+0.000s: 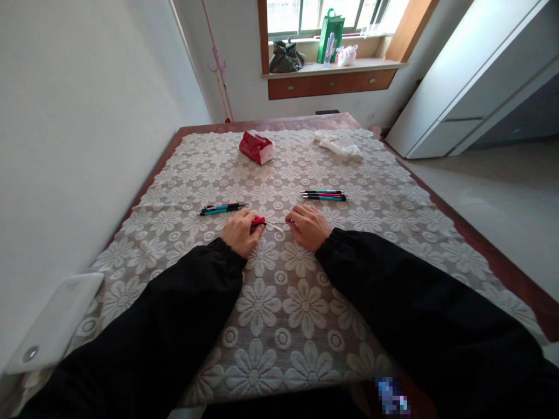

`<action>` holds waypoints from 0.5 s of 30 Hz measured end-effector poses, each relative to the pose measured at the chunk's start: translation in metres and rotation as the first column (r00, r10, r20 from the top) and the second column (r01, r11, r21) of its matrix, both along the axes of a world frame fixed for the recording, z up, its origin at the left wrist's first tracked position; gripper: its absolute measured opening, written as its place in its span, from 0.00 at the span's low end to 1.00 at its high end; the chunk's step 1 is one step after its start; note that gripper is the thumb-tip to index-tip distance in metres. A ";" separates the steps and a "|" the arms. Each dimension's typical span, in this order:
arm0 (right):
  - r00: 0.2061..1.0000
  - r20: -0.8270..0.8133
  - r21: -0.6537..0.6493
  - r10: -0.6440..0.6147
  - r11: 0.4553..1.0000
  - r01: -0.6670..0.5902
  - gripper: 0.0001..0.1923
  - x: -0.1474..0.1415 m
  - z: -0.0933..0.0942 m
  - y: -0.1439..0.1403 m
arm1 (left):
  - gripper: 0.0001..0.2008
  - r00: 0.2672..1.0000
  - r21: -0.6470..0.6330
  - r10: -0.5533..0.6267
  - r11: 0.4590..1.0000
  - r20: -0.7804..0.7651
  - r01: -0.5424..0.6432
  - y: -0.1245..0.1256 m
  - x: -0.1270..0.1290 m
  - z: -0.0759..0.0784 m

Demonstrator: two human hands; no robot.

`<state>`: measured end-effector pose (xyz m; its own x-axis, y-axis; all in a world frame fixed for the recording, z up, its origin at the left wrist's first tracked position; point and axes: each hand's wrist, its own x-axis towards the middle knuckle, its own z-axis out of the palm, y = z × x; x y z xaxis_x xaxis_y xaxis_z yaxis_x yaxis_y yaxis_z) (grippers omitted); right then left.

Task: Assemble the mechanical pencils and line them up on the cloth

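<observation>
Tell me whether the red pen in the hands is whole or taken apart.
Taken apart, it seems: the left hand holds the red pen, and a thin refill-like rod runs from it to the right hand.

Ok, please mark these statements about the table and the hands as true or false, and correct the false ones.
1. The left hand holds a red pen. True.
2. Both pen groups lie on the left of the hands. False: one pen group lies left, the other pen group right.
3. The red tissue pack lies on the far part of the table. True.
4. The tablecloth is plain blue. False: it is pale lace with flowers.
5. The right hand rests on the white cloth. False: that cloth lies far off.
</observation>
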<state>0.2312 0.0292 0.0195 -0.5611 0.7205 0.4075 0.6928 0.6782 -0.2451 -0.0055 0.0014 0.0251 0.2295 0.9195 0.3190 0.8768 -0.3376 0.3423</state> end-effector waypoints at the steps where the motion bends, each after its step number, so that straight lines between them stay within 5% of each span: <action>1: 1.000 0.012 0.000 -0.002 1.000 0.002 0.07 0.000 0.000 0.000 | 0.06 1.000 0.004 0.009 1.000 0.004 -0.009 0.000 0.000 0.000; 8: 0.994 0.110 0.001 -0.007 1.000 0.007 0.09 -0.002 0.005 -0.003 | 0.07 0.992 -0.043 -0.099 0.994 0.080 0.102 0.000 -0.002 0.003; 15: 0.993 0.118 0.013 0.024 1.000 -0.026 0.09 -0.001 0.007 -0.004 | 0.08 0.995 -0.074 -0.066 0.995 0.075 0.072 0.000 -0.002 0.002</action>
<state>0.2299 0.0253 0.0264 -0.6234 0.7002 0.3480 0.6990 0.6985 -0.1531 -0.0074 0.0014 0.0267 0.2724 0.9246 0.2664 0.8243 -0.3670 0.4311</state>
